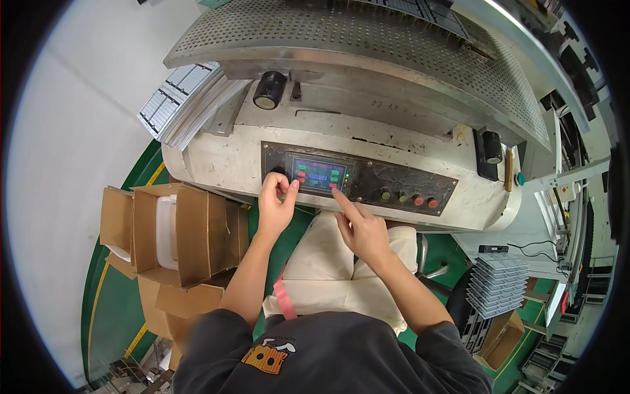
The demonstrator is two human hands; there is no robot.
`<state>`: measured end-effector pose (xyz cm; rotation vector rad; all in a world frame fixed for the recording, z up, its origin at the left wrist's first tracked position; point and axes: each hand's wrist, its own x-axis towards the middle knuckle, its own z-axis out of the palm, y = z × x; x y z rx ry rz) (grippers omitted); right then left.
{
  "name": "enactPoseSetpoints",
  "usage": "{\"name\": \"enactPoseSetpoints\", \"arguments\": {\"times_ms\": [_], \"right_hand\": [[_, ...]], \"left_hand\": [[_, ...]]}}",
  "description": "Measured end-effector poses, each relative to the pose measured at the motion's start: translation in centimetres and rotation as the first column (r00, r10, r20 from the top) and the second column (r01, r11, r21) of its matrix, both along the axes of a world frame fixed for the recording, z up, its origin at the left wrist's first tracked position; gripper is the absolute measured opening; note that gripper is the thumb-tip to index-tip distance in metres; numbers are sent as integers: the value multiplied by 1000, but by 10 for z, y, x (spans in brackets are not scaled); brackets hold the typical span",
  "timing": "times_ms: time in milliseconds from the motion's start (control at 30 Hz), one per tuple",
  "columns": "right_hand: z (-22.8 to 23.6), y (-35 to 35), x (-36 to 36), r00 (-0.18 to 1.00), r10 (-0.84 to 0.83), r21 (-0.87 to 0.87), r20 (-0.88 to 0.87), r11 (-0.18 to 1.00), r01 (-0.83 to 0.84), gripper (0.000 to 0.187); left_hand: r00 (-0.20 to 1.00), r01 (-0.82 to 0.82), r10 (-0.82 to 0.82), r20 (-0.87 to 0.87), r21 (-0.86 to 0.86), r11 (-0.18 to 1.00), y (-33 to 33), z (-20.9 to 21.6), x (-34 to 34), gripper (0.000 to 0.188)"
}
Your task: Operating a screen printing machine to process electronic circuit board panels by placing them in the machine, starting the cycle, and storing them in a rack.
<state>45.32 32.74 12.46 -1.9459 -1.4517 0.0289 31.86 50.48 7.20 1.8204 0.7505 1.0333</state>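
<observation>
Right hand (367,238) is pointing, loosely spread, index finger (344,204) reaching the screen's (317,176) lower right, which is sitting in a dark control panel (375,177). Left hand (275,210) is curling beside it, can't tell if it's gripping anything.

Toward ten o'clock, a thick stack of flat sheets (187,108) lies with a black-and-white gridded face showing on top. Between eight and nine, an open cardboard box (190,240) holds a white rounded piece (167,230), with more brown cartons (154,305) below it. The green floor (117,299) bears a yellow line (136,341) at eight. At four, grey ribbed trays (499,282) stand piled near another open carton (505,338); a thin black cable (535,254) curls just above four.
</observation>
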Motion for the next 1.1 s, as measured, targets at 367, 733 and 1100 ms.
{"name": "enactPoseSetpoints", "arguments": {"times_ms": [367, 733, 1100], "right_hand": [[-58, -111, 54, 904, -96, -151, -417, 988, 35, 29], [-132, -133, 60, 880, -288, -187, -377, 955, 232, 19], [-130, -122, 62, 864, -306, -229, -401, 946, 228, 16]], "left_hand": [[1000, 9, -9, -3, 30, 999, -1, 1, 0, 22], [1000, -19, 19, -5, 23, 1000, -2, -1, 4, 22], [997, -58, 60, -55, 35, 998, -3, 0, 6, 28]]}}
